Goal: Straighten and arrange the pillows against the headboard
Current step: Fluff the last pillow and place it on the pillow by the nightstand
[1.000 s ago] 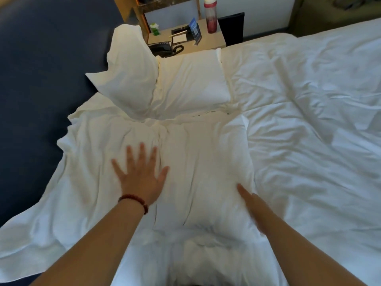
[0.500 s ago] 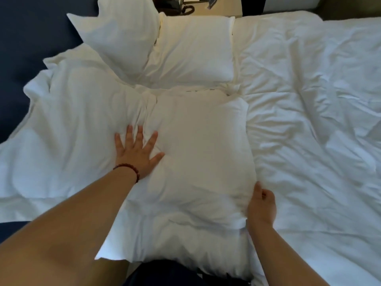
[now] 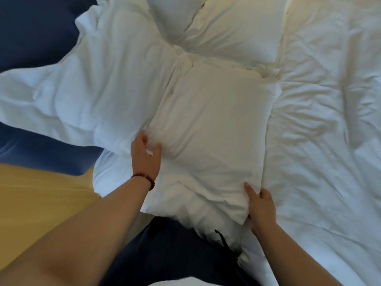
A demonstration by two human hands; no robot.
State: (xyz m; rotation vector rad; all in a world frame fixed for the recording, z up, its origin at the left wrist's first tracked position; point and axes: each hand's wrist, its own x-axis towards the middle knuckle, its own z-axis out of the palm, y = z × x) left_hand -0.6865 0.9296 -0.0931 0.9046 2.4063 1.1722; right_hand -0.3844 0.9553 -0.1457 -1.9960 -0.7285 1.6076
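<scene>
Pillow (image 3: 210,129) white, plump, creased; left hand (image 3: 145,154), right hand (image 3: 260,207) gripping near corners.

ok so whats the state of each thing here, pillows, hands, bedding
near pillow: lying flat, gripped at two edges
far pillows: lying on the bed, one overlapping the other
left hand: pinching the near pillow's left edge
right hand: closed on the near pillow's near right corner
duvet: spread out, wrinkled
</scene>
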